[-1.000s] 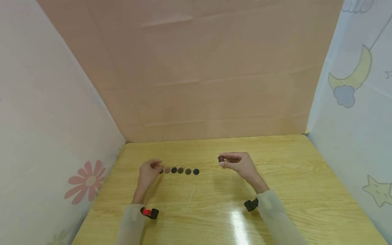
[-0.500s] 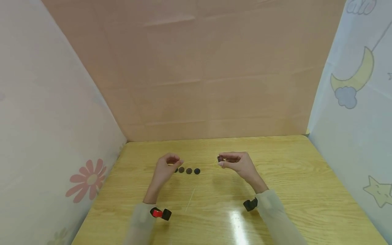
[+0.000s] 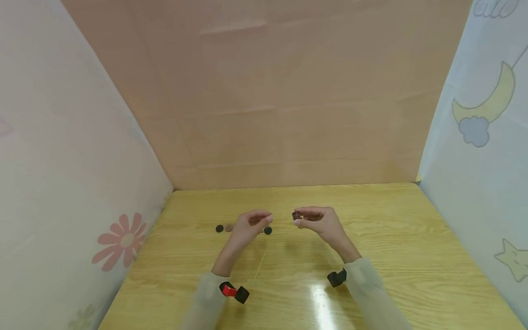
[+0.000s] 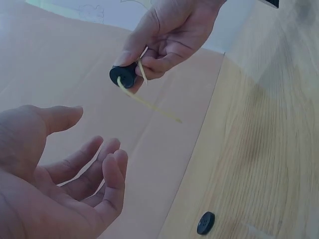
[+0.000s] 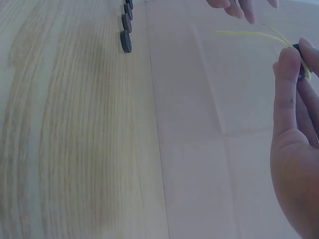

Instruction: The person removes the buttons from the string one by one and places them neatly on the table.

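A tan backdrop [image 3: 272, 101] stood behind the table [image 3: 392, 238]. Over the table, the left hand [image 3: 247, 227] hovered near the right hand [image 3: 326, 222], its fingers loosely curved, thumb apart, grip empty. The right hand's grip pinched a small stack [image 3: 296, 215] of dark discs between thumb and fingers, off the table. Lower down, loose buttons [image 3: 219, 228] lay in a row, partly hidden by the left hand. Thinnest was the yellow cord [image 4: 152, 106], one end jutting from the stack's face toward the left hand, more of it showing beside the right fingers.

The step in hand looked like managing cord and stack together. Doing it well seemed to call for a firm, steady pinch, the cord's exit kept uncovered, and only light pulls, lest the discs fan or slide off.
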Available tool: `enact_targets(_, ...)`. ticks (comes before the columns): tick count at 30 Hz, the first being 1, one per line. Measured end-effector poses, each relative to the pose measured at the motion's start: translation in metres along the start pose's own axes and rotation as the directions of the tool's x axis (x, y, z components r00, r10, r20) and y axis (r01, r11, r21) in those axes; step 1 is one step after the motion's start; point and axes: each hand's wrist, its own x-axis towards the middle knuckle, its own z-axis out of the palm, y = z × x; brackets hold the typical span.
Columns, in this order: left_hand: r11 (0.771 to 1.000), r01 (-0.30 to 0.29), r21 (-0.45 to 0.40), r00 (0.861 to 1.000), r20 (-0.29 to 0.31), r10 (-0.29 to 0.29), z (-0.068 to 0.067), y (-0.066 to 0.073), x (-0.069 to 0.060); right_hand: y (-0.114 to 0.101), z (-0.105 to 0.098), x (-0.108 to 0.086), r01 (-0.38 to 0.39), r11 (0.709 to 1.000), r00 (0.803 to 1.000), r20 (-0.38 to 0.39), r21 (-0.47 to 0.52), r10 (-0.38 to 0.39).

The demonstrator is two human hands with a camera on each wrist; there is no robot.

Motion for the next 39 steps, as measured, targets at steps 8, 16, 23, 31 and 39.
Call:
enact_targets(8,1.0,-0.027,-0.004,0.998,0.065,0.027,0.016,0.008,0.003,-0.002,0.002,-0.002,0.005,1.0,1.0,-0.015,-0.002,-0.005)
enact_targets(16,0.999,-0.023,0.035,0.991,0.133,0.018,0.033,0.007,0.01,0.001,0.003,-0.004,0.006,1.0,1.0,-0.011,-0.002,-0.006)
enact_targets(23,1.0,-0.005,0.026,0.992,0.129,0.002,0.042,0.007,0.012,0.002,0.002,-0.005,0.015,1.0,1.0,-0.014,0.003,-0.015)
enact_targets(31,1.0,-0.017,0.023,0.991,0.134,0.014,0.044,0.006,0.012,0.004,0.005,-0.006,0.004,1.0,1.0,-0.007,0.028,-0.004)
enact_targets(39,1.0,-0.001,0.028,0.992,0.126,-0.003,0.043,0.008,0.013,0.006,0.007,-0.004,0.019,1.0,1.0,-0.005,0.025,-0.019)
